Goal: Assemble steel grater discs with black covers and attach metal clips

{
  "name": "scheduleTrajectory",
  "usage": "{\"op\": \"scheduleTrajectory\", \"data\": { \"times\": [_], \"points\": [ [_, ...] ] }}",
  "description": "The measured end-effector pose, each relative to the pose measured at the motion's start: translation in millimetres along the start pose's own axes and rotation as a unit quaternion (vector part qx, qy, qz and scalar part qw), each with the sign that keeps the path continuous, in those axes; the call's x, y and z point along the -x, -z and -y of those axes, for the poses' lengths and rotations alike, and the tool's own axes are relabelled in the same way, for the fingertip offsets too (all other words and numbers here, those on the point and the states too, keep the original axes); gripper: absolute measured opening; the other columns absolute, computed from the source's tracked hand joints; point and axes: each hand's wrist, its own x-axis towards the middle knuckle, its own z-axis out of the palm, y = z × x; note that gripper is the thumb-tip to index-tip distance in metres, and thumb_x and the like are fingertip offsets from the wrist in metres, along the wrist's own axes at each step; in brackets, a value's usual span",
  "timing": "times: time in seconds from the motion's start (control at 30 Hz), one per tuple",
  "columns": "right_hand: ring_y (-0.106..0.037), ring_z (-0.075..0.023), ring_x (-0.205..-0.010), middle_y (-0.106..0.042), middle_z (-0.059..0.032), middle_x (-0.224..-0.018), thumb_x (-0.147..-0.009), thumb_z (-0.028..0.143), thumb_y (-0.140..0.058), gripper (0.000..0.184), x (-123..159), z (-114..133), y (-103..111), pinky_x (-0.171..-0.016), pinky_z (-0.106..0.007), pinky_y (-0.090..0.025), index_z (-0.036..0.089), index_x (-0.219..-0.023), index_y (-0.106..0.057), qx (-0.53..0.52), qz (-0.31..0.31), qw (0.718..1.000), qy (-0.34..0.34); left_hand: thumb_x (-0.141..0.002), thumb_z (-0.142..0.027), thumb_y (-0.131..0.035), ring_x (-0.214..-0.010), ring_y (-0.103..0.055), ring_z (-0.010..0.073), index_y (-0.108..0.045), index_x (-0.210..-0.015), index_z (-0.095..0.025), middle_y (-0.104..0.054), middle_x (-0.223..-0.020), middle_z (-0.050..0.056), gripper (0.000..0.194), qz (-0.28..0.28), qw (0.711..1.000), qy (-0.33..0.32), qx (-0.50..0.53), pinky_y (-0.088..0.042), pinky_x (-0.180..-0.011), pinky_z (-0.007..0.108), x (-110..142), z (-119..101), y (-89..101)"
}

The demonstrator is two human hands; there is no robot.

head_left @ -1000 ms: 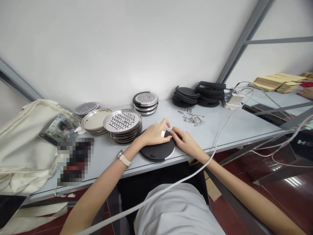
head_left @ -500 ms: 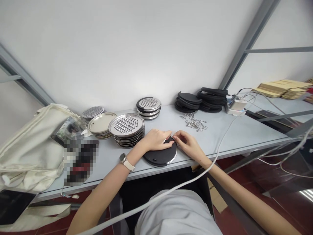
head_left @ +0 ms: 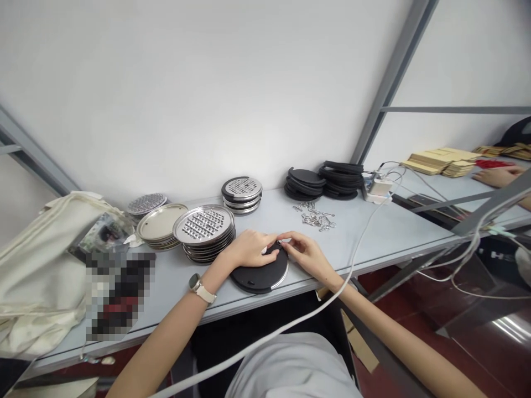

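A black round grater cover (head_left: 258, 276) lies flat near the table's front edge, with a silver metal rim showing along its right side. My left hand (head_left: 251, 249) rests over it, thumb and fingers gripping its upper part. At the far right rim, my right hand (head_left: 305, 254) pinches with thumb and forefinger; the small part between the fingertips is too hidden to name. Beyond the hands lies a loose pile of small metal clips (head_left: 317, 220). Left of my left hand stands a stack of round metal graters (head_left: 207, 225).
Behind are a stack of graters with black edging (head_left: 243, 193) and piles of black covers (head_left: 305, 179). Plain metal discs (head_left: 161, 221) and a cream bag (head_left: 37, 265) are left. A white cable (head_left: 315, 309) crosses before me. Another person's hand (head_left: 498, 176) shows far right.
The whole view has shifted, so the table things appear further left and lower. My right fingers still work at the cover's rim; my left hand stays on the cover.
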Motion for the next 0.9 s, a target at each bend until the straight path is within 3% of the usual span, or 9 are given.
{"op": "scheduleTrajectory", "data": {
  "times": [0.57,0.9],
  "points": [
    [-0.049,-0.0127,-0.061,-0.054,0.0021,-0.068,-0.091,0.038,-0.051,0.024,-0.4,-3.2,1.0,-0.061,-0.025,-0.041,0.019,-0.104,-0.060,-0.012,0.017,1.000,-0.014,-0.089,-0.039,-0.047,-0.067,-0.063,0.0181,-0.058,-0.089,-0.020,-0.067,-0.077,0.002,0.022,-0.005,1.000,0.005,0.009,-0.036,-0.057,0.028,-0.3,-0.6,-0.5],
    [-0.055,-0.0140,-0.072,-0.060,-0.0023,-0.086,-0.090,0.037,-0.054,0.024,-1.5,-6.7,-0.3,-0.071,-0.028,-0.047,0.020,-0.105,-0.057,-0.056,0.026,0.998,-0.010,-0.090,-0.040,-0.046,-0.067,-0.063,0.0183,-0.057,-0.090,-0.021,-0.069,-0.079,0.002,0.022,-0.009,1.000,-0.001,0.001,-0.034,-0.057,0.027,0.2,-1.1,-0.1]
  ]
}}
